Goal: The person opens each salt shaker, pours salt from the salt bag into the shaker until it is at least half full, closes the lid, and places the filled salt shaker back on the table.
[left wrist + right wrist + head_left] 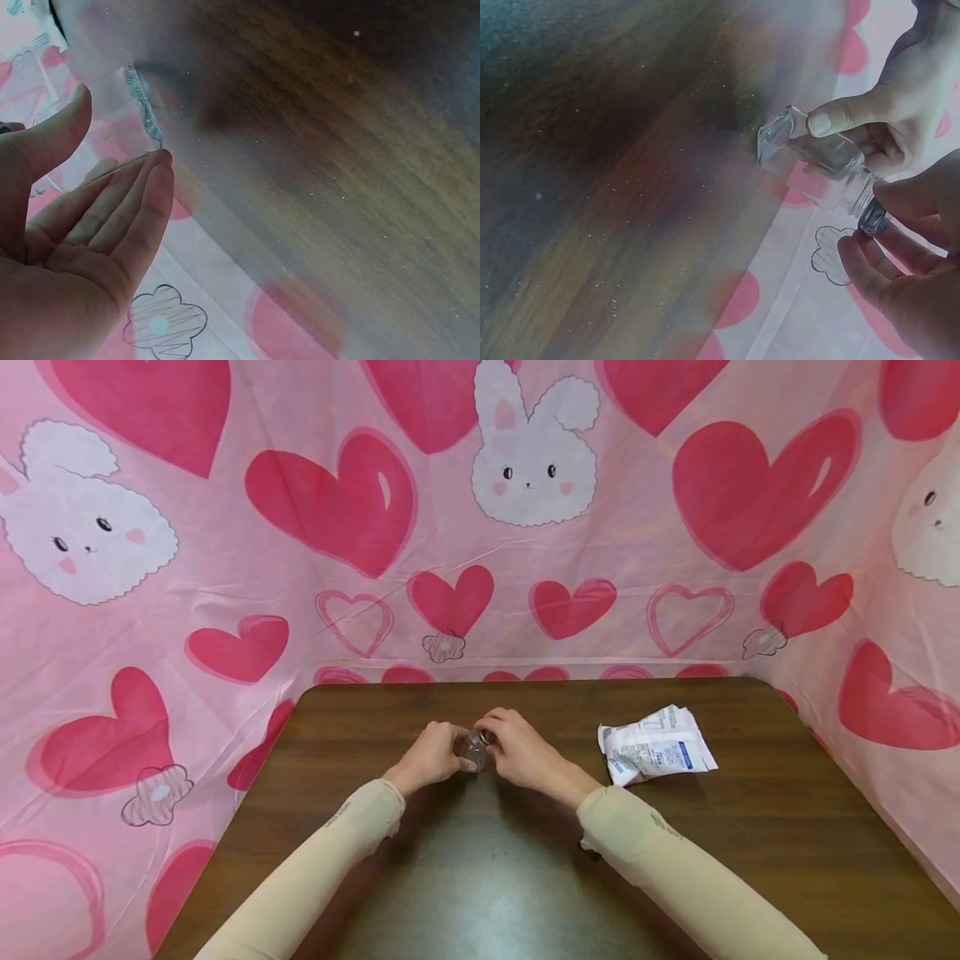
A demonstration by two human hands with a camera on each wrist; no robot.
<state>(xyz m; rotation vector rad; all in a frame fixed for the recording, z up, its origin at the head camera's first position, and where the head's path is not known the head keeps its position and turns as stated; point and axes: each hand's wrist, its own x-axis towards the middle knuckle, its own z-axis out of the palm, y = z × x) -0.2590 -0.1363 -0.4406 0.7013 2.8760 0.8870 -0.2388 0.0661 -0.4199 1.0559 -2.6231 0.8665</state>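
Observation:
A small clear jar (829,161) stands on the wooden table, with its narrow threaded neck uppermost. My left hand (429,758) grips its body, thumb on one side and fingers on the other; in the left wrist view the jar's thick base (144,105) shows past the fingertips. At the neck, my right hand (521,752) pinches a small shiny cap (872,216) between thumb and fingers. The cap sits at the jar's mouth, slightly tilted in the right wrist view; whether it is threaded on, I cannot tell.
To the right of my hands, a crumpled white printed packet (663,747) lies on the brown wooden table (480,877). A pink cloth (517,543) with hearts and rabbits hangs behind the table and along both sides.

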